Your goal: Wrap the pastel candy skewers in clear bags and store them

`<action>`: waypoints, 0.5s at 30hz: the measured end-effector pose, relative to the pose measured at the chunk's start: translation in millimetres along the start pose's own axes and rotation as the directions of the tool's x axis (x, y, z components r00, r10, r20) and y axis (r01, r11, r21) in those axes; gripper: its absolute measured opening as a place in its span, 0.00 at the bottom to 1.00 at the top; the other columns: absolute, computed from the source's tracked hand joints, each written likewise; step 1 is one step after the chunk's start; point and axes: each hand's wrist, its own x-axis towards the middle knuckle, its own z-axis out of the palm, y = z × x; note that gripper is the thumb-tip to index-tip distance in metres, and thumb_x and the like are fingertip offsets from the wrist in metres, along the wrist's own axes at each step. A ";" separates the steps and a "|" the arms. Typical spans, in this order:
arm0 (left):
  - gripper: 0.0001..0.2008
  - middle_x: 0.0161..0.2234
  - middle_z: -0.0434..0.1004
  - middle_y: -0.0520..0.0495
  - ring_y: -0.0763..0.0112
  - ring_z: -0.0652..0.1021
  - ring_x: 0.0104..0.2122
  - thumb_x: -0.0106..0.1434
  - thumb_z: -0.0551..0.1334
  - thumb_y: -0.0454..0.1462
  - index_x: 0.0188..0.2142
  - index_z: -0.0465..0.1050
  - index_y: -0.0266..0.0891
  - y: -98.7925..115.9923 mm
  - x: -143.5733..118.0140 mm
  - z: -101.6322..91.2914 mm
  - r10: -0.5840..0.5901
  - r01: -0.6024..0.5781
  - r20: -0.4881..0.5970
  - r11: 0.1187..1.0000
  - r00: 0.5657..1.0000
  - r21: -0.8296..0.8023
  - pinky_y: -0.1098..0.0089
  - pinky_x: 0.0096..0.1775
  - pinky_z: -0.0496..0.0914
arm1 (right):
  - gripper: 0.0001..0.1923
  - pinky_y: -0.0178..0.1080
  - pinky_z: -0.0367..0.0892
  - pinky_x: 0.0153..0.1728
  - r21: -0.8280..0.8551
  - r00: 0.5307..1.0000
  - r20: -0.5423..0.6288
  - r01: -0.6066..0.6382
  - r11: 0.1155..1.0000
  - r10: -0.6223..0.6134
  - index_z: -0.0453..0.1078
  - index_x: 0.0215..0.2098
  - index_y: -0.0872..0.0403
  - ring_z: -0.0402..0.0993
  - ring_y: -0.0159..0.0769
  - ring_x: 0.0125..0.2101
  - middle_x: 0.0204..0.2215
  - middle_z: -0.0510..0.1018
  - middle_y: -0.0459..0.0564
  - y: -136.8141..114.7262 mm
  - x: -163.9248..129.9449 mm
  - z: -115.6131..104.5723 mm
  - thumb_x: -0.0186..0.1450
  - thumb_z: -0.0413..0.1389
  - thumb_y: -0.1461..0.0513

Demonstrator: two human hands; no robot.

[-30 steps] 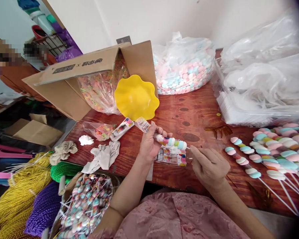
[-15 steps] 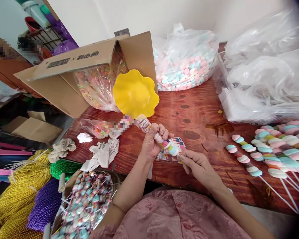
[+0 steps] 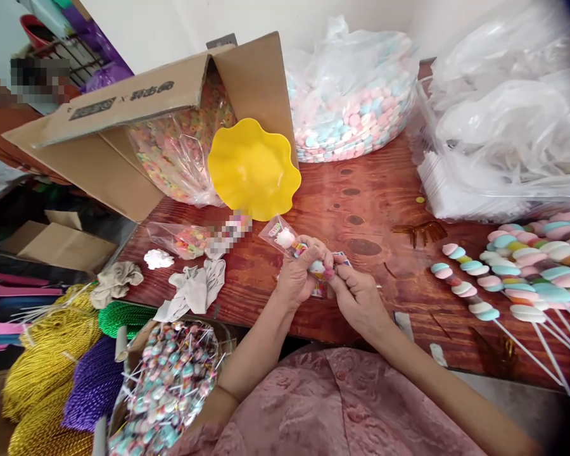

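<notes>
A candy skewer [image 3: 285, 239] in a clear printed wrapper runs slantwise between my two hands, its white piece uppermost. My left hand [image 3: 300, 276] is closed round its middle, the thumb pressed on the wrapper. At the lower end, my right hand [image 3: 358, 299] is closed in a pinch, its fingertips close against the left hand's. Partly hidden behind the hands, some printed flat packets [image 3: 341, 258] lie on the red-brown wooden table [image 3: 332, 209].
Marshmallow skewers [image 3: 522, 272] lie at the right, below a clear bin of white plastic bags [image 3: 498, 145]. A marshmallow bag [image 3: 351, 120], yellow wavy bowl [image 3: 254, 168] and cardboard box [image 3: 261, 82] stand behind. Wrapped candy skewers fill a container [image 3: 171, 380] at lower left, beside gloves [image 3: 197, 288].
The skewer in my left hand now shows its white top piece more plainly. My right hand has moved left and up against the left hand. The view has shifted slightly.
</notes>
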 end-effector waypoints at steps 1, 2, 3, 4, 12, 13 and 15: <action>0.23 0.24 0.64 0.58 0.78 0.70 0.24 0.51 0.74 0.45 0.25 0.60 0.39 1.7 1.1 -1.0 0.027 -0.028 -0.031 0.999 0.999 -0.024 0.60 0.45 0.74 | 0.13 0.34 0.60 0.26 -0.069 0.999 -0.014 0.049 0.996 -0.050 0.67 0.28 0.53 0.65 0.30 0.22 0.22 0.72 0.45 1.3 -1.2 -1.7 0.70 0.50 0.57; 0.23 0.24 0.64 0.58 0.79 0.70 0.24 0.52 0.74 0.44 0.25 0.59 0.39 3.7 2.4 -2.1 0.048 -0.051 -0.063 0.997 0.997 -0.050 0.61 0.46 0.74 | 0.11 0.34 0.62 0.29 -0.139 0.994 -0.031 0.098 0.985 -0.103 0.69 0.31 0.53 0.67 0.31 0.25 0.25 0.74 0.47 2.9 -3.4 -3.9 0.69 0.51 0.58; 0.23 0.24 0.63 0.59 0.79 0.69 0.24 0.53 0.74 0.43 0.25 0.58 0.39 5.5 3.6 -3.0 0.061 -0.068 -0.095 0.995 0.994 -0.073 0.62 0.45 0.73 | 0.09 0.35 0.62 0.31 -0.202 0.987 -0.043 0.141 0.969 -0.153 0.70 0.33 0.53 0.69 0.32 0.27 0.27 0.75 0.48 4.8 -6.2 -6.1 0.69 0.52 0.59; 0.23 0.24 0.63 0.59 0.80 0.69 0.24 0.53 0.73 0.42 0.25 0.57 0.39 6.6 4.4 -3.6 0.066 -0.077 -0.125 0.993 0.990 -0.089 0.63 0.45 0.73 | 0.09 0.35 0.62 0.31 -0.247 0.980 -0.053 0.172 0.954 -0.191 0.71 0.34 0.53 0.69 0.32 0.27 0.27 0.75 0.48 6.7 -9.2 -8.1 0.69 0.52 0.60; 0.26 0.19 0.54 0.60 0.81 0.60 0.19 0.53 0.73 0.46 0.23 0.56 0.39 -17.5 -9.1 12.6 0.033 -0.033 -0.076 0.999 0.997 0.000 0.71 0.33 0.68 | 0.13 0.33 0.61 0.25 0.156 0.996 0.012 -0.089 0.984 0.088 0.70 0.27 0.53 0.62 0.29 0.23 0.21 0.70 0.44 1.8 -6.7 0.1 0.67 0.51 0.57; 0.26 0.19 0.54 0.59 0.80 0.61 0.20 0.55 0.71 0.49 0.22 0.56 0.39 -20.5 -12.0 15.5 0.055 -0.053 -0.072 0.998 0.996 0.028 0.70 0.34 0.68 | 0.13 0.33 0.62 0.26 0.200 0.993 -0.005 -0.111 0.973 0.114 0.69 0.27 0.53 0.63 0.30 0.23 0.22 0.71 0.44 -0.4 -5.8 3.5 0.67 0.52 0.56; 0.26 0.20 0.57 0.57 0.77 0.64 0.23 0.58 0.67 0.52 0.21 0.57 0.39 -23.9 -16.7 18.8 0.095 -0.088 -0.065 0.991 0.993 0.098 0.69 0.38 0.69 | 0.15 0.33 0.61 0.24 0.209 0.989 -0.065 -0.114 0.971 0.130 0.67 0.24 0.53 0.62 0.29 0.22 0.20 0.69 0.44 -3.2 -7.0 8.6 0.67 0.52 0.57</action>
